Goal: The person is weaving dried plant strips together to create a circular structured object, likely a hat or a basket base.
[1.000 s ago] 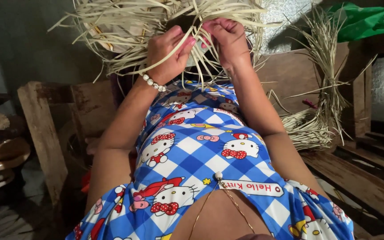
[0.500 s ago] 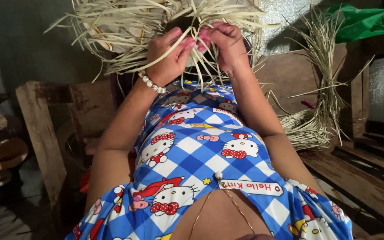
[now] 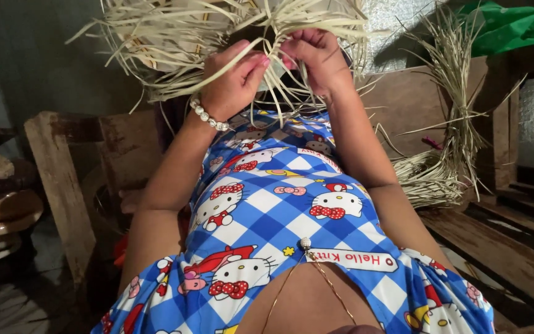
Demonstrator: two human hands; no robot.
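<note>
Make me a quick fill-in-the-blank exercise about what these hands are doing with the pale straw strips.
1. Both hands grip thin pale ____ strips.
2. The white bead bracelet sits on the ____ hand's wrist.
3. The right hand pinches strips ____ the lap.
4. A green plastic bag lies at the upper ____.

Missing: straw; left; above; right

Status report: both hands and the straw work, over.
Left hand and right hand both pinching pale dried straw strips, fingertips close together. Second straw bundle lying on wooden bench, untouched. Nothing in the way.

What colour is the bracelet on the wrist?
White: the bead bracelet on the left hand shows in the head view.
</note>
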